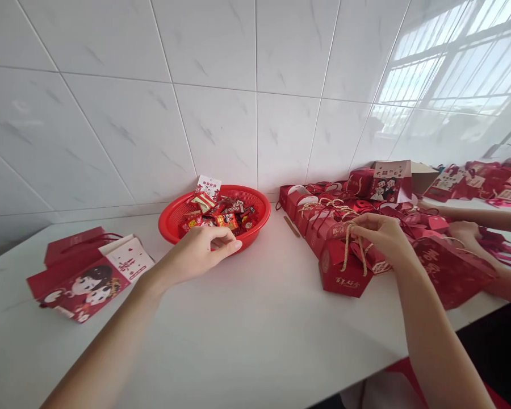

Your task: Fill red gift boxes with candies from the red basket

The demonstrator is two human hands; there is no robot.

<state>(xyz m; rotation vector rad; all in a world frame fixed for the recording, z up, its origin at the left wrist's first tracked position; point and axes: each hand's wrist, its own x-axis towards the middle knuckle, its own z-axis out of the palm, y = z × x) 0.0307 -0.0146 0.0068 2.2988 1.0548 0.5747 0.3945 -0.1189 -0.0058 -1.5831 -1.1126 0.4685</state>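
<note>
My right hand [377,236] pinches the twisted rope handle of a small red gift box [344,275] with gold lettering. The box is at the front of a row of similar red boxes [317,227]. My left hand [210,247] is at the front rim of a red plastic basket [165,221], its fingers curled in with the thumb alongside. Whether anything is inside those fingers is hidden. Wrapped candies [227,220] in red and gold wrappers lie in the basket, and a white printed card [208,187] leans at its back.
On the left lie red paper gift bags [87,287] with cartoon figures. A thin brown strip [292,226] rests beside the box row. At right, another person's hands [468,233] are among more red packages, near a large red bag [451,270]. White tiled wall [221,125] stands behind.
</note>
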